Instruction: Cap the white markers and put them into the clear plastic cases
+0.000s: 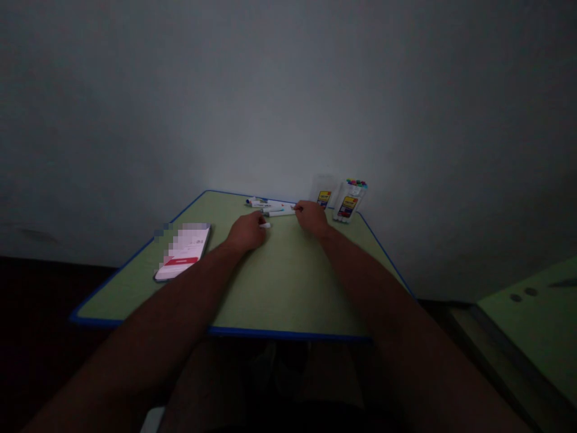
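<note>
My left hand (246,232) is closed round a white marker (265,225), of which only a short end shows past the fingers. Close by, my right hand (312,217) has its fingers pinched at the right end of another white marker (280,212) lying on the table. Several more white markers (265,204) lie side by side just behind it, near the table's back edge. Behind my right hand stands a clear plastic marker case (324,195) with a yellow label. To its right is a second case (350,201), filled with markers with coloured ends.
The light green table (288,282) has a blue rim and stands against a grey wall (279,90). A phone (184,249) with a lit screen lies on the left, beside my left forearm. A green panel (536,319) is at the far right.
</note>
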A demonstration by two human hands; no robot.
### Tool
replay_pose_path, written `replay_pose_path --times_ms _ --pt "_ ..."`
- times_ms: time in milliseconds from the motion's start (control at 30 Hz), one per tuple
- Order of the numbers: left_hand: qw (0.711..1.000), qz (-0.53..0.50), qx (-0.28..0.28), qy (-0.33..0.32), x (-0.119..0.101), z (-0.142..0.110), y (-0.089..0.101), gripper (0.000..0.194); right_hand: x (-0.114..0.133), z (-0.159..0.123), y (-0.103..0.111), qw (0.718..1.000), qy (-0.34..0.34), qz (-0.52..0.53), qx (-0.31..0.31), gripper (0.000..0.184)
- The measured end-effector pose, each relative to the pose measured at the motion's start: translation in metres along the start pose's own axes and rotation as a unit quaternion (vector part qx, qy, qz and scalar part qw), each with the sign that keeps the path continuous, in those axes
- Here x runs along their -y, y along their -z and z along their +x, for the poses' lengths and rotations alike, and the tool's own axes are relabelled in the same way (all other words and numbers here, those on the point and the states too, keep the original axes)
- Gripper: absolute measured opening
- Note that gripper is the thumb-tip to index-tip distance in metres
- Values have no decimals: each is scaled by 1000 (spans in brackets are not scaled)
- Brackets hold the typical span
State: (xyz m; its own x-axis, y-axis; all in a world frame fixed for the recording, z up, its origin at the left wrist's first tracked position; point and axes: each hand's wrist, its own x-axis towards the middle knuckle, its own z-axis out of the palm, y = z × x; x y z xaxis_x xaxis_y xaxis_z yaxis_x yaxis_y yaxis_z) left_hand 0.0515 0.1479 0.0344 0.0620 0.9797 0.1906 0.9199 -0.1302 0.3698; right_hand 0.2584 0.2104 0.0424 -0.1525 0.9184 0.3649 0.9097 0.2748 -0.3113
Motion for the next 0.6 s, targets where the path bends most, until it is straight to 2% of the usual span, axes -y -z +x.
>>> replay_pose_path --times_ms 300,467,600 --pt "1000 16 -12 -10 3 3 -4 27 13 40 -5 987 74 -99 103 38" --pt "999 28 -16 -20 7 6 -10 26 17 45 -9 981 72 -126 132 42" --pt "999 31 -23 2 10 9 -12 27 14 42 -11 982 63 -123 129 43"
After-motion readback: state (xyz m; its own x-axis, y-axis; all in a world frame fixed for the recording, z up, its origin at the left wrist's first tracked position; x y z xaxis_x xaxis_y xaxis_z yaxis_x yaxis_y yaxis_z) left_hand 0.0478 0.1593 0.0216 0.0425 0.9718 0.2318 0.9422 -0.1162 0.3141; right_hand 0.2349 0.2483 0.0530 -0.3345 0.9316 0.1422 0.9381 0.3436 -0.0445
